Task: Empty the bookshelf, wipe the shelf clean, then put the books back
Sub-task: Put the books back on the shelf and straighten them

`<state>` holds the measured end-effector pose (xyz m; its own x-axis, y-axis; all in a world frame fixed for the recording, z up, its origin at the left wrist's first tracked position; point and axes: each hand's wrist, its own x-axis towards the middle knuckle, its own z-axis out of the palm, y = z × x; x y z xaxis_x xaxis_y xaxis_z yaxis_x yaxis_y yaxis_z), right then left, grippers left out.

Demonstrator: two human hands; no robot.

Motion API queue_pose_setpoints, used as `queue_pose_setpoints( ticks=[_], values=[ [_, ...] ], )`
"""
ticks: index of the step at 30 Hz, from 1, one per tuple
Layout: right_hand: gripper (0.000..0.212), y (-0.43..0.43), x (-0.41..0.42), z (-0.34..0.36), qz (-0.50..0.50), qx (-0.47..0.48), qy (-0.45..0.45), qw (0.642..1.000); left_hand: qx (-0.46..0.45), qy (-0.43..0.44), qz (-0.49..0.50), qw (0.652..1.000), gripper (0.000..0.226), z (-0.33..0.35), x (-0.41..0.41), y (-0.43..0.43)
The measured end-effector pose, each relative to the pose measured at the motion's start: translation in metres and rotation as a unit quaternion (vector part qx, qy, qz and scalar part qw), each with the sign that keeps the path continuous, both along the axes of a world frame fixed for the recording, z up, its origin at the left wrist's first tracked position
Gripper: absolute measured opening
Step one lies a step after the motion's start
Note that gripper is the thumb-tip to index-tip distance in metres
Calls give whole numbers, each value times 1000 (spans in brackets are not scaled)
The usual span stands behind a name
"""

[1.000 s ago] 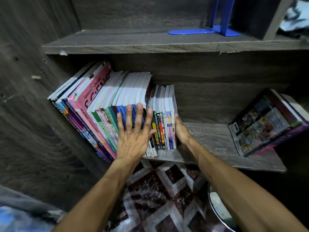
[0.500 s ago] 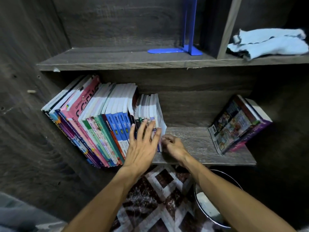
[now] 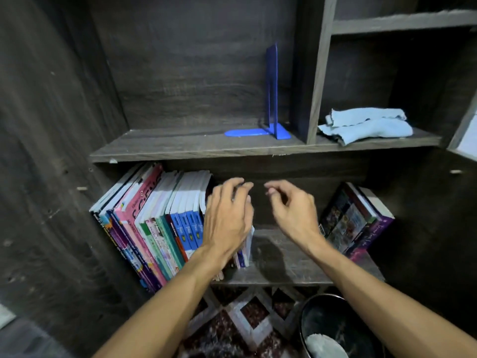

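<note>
Down the left of the frame runs the dark grey wood-grain side panel of the bookshelf (image 3: 46, 177), its surface pitted with small holes. Along the bottom lies a patterned red and white tiled floor (image 3: 247, 316).

In the lower left compartment stands my row of upright paperback books (image 3: 160, 223), spines facing me, long axes running up and down but tilted so the tops lean left against the panel. One pink cover shows large letters, cut off, that look like "SCIEN"; the small print on the blue and green spines is too blurred to read.

My left hand (image 3: 227, 218) sits in front of the right end of that row, fingers curled loosely over the tops of the last books; I cannot tell whether it grips any. My right hand (image 3: 294, 210) hangs free over the bare lower shelf board (image 3: 289, 257), fingers loosely bent, holding nothing.

On the upper shelf, centre, stands a blue metal L-shaped bookend (image 3: 272, 125). Right of the divider lies a folded light blue cloth (image 3: 366, 124).

At lower right a short stack of glossy picture-covered books (image 3: 353, 220) leans rightwards, and below it sits a round dark bin (image 3: 335, 326).
</note>
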<state>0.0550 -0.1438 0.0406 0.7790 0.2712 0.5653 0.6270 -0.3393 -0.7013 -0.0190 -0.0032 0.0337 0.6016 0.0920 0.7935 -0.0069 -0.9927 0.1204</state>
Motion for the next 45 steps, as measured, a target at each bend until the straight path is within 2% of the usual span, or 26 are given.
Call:
queue_pose_setpoints(
  ticks=[3, 7, 9, 12, 15, 17, 19, 21, 26, 31, 39, 45],
  values=[
    [22, -7, -4, 49, -32, 66, -83, 994, -31, -54, -18, 998, 30, 40, 9, 2],
    [35, -1, -2, 99, -46, 114, -130, 984, -35, -68, -18, 997, 29, 81, 17, 13],
    [47, 8, 5, 118, -45, 91, -106, 989, -5, -57, -12, 998, 31, 93, 21, 18],
    [66, 23, 16, 141, -53, 17, -38, 998, 23, 9, 6, 1000, 39, 109, 24, 22],
    [74, 34, 27, 155, -69, -29, 37, 996, 24, 75, 8, 997, 41, 115, 26, 25],
    [63, 38, 33, 157, -84, -61, 59, 993, 22, 96, 10, 995, 41, 115, 24, 27],
    [41, 41, 36, 158, -98, -86, 53, 990, 17, 110, 13, 994, 41, 114, 21, 29],
    [32, 42, 36, 159, -110, -95, 46, 988, 19, 118, 14, 993, 41, 112, 19, 30],
    [29, 36, 31, 157, -133, -110, 0, 985, 29, 117, 17, 993, 42, 106, 13, 30],
    [39, 22, 13, 149, -127, -96, -51, 986, 33, 99, 24, 994, 45, 100, 1, 25],
    [40, -19, -40, 118, -106, -51, -111, 987, 25, -9, -24, 999, 37, 74, -31, 8],
    [30, -55, -74, 57, -109, -5, -148, 983, 70, 21, -68, 995, 32, 26, -48, -9]
  ],
)
